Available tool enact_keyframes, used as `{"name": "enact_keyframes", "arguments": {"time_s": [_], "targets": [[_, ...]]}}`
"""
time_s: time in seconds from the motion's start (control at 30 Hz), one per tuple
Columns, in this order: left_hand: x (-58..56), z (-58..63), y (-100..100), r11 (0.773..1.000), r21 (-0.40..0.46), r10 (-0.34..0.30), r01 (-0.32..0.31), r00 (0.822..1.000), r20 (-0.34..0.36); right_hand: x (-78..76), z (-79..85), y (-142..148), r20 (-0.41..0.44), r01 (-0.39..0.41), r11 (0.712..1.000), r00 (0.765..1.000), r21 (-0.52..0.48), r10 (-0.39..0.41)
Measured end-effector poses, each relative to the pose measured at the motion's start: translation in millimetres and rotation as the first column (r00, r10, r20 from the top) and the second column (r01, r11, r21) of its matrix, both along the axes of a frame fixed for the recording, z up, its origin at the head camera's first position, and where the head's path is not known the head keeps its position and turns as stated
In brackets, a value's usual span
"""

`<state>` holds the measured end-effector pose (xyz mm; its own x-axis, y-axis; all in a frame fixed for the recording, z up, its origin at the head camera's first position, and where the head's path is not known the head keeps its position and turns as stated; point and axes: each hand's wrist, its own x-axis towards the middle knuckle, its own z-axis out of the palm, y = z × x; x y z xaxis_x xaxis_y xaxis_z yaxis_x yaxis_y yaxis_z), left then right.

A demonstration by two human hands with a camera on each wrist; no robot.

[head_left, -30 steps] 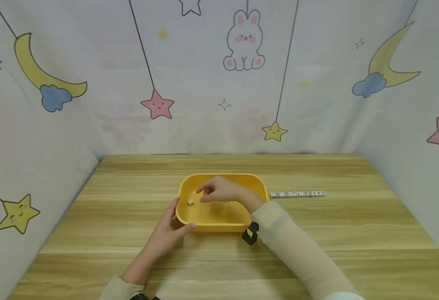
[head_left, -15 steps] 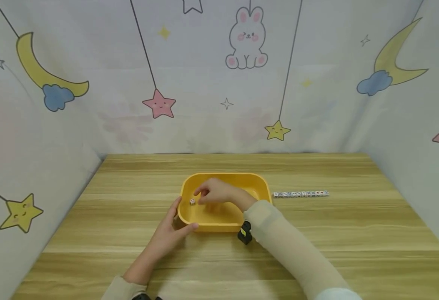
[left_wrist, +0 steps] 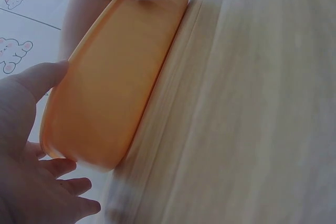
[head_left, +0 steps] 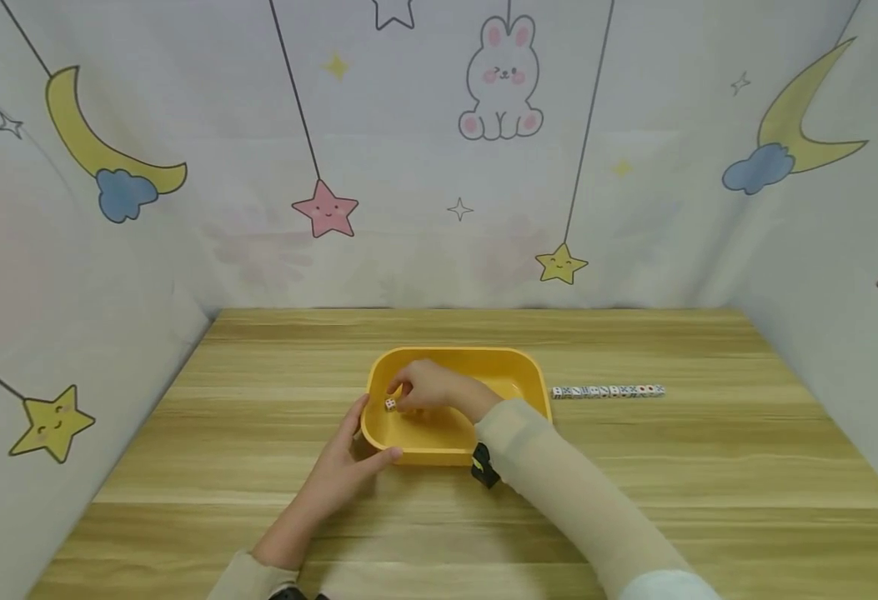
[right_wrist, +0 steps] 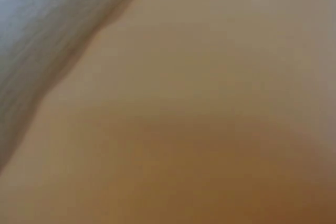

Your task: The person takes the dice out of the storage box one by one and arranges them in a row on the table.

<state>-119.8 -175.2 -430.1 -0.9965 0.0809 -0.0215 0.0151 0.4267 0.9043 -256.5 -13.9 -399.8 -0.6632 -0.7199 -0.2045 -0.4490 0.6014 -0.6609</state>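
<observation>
A yellow plastic tray (head_left: 439,457) with rounded corners stands on the wooden table. My left hand (head_left: 337,468) rests against its near left corner, thumb on the front rim and straight fingers along the left end. The left wrist view shows this hand (left_wrist: 31,145) with its fingers spread beside the tray's outer wall (left_wrist: 113,77). Inside the tray, a white die (head_left: 390,405) lies near the left end. My right hand (head_left: 431,385) reaches in over the tray, thumb tip beside the die and index finger above it, a gap between them. The right wrist view is blurred.
A straight row of several white dice (head_left: 608,391) extends right from the tray's right side. A patterned fabric backdrop (head_left: 408,275) borders the table (head_left: 709,467) at the back and sides.
My right hand has moved left and closer to the die, its thumb now beside it. The left hand stays on the tray. The whole head view has shifted slightly.
</observation>
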Motion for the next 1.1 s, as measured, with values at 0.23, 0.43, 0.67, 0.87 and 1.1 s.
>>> {"name": "enact_keyframes", "arguments": {"time_s": [0.23, 0.43, 0.67, 0.87, 1.1], "targets": [[-0.9, 0.2, 0.9, 1.000, 0.003, -0.005, 0.005, 1.000, -0.006, 0.0, -0.1, -3.5, -0.047, -0.003, 1.000, 0.999, 0.030, 0.004], [0.4, 2.2, 2.0, 1.000, -0.003, -0.007, 0.007, 1.000, -0.017, 1.2, -2.6, -5.8, -0.112, -0.029, 0.998, 0.993, 0.063, 0.036], [0.4, -0.6, 2.2, 1.000, 0.016, 0.004, -0.004, 1.000, -0.013, 4.2, -3.2, -8.2, -0.095, -0.027, 0.996, 0.995, 0.089, 0.036], [0.4, -1.2, 1.5, 1.000, 0.010, 0.006, -0.006, 1.000, -0.007, 7.0, -1.7, -8.5, -0.095, -0.025, 0.993, 0.995, 0.116, 0.037], [0.5, -0.9, 0.8, 1.000, 0.005, 0.010, -0.010, 1.000, -0.006, 6.1, 0.6, 0.4, -0.123, -0.061, 0.994, 0.990, 0.087, 0.071]]}}
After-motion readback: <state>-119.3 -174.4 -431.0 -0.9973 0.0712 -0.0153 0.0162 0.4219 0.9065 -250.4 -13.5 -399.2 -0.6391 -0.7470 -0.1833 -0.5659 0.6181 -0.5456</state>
